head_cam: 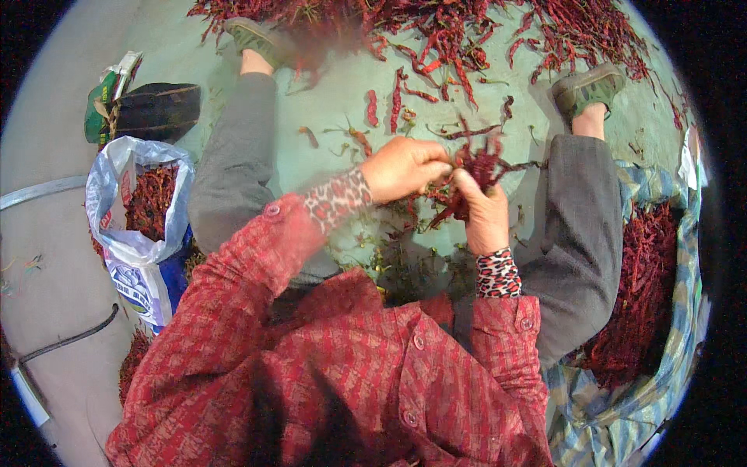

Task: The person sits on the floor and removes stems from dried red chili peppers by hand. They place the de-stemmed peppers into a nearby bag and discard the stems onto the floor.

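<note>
My right hand [487, 213] is closed around a bunch of dried red chili peppers [480, 160], which stick out above and below the fingers. My left hand [408, 169] meets it from the left, thumb and fingertips pinched together at the near side of the bunch; whether a stem is between them is too blurred to tell. Below the hands, loose green stems and chili bits [373, 245] are scattered on the pale green floor between my legs. A few single chilies [395, 105] lie just beyond the hands.
A large heap of dried chilies [432, 17] spreads past my shoes. On the left stand an open white plastic sack [175, 233] holding chilies and a dark bag [157, 111]. A checked woven sack [683, 303] full of chilies lies at the right, beside my leg.
</note>
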`<state>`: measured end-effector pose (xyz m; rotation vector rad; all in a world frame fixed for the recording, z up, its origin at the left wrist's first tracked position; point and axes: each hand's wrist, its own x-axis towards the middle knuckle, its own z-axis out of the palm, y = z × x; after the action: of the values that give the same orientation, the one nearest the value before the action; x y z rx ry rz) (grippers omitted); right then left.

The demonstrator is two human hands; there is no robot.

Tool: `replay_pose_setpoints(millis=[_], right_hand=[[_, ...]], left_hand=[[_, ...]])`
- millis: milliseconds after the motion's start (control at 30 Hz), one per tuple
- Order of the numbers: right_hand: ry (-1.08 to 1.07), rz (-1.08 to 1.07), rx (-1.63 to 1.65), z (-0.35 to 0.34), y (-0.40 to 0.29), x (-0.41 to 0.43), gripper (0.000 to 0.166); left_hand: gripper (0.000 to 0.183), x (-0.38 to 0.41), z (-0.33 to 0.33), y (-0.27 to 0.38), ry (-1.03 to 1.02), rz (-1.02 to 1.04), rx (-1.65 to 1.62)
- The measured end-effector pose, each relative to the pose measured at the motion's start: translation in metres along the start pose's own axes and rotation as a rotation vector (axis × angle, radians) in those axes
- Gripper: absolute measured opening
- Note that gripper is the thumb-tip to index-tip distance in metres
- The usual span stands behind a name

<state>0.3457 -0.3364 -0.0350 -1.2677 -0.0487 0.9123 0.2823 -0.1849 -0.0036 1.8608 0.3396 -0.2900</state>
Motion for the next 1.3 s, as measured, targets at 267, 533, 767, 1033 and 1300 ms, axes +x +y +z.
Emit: replay_pose_setpoints(millis=[267, 533, 767, 1033, 1300], right_hand=[[0.018, -0.24, -0.276, 0.006, -0.001, -0.013, 0.016], [-0.007, -0.366, -0.423, -0.007, -0.01, -0.018, 0.013], [-0.018, -0.097, 0.223, -0.013, -0.029, -0.009, 0.021], [0.107, -0.057, 0.153, -0.009, 0.001, 0.003, 0.015], [0.155, -0.052, 0.257, -0.002, 0.017, 0.007, 0.023]], left_hand=[[0.015, -0.023, 0.02, -0.007, 0.111, 0.189, 0.185], [0.014, -0.027, 0.019, 0.007, 0.154, 0.367, 0.518], [0.022, -0.022, -0.007, -0.062, -0.092, -0.038, 0.737], [0.031, 0.054, -0.028, -0.081, 0.501, -0.302, 0.774], [0.024, 0.002, 0.03, -0.028, 0.174, 0.187, 0.429]])
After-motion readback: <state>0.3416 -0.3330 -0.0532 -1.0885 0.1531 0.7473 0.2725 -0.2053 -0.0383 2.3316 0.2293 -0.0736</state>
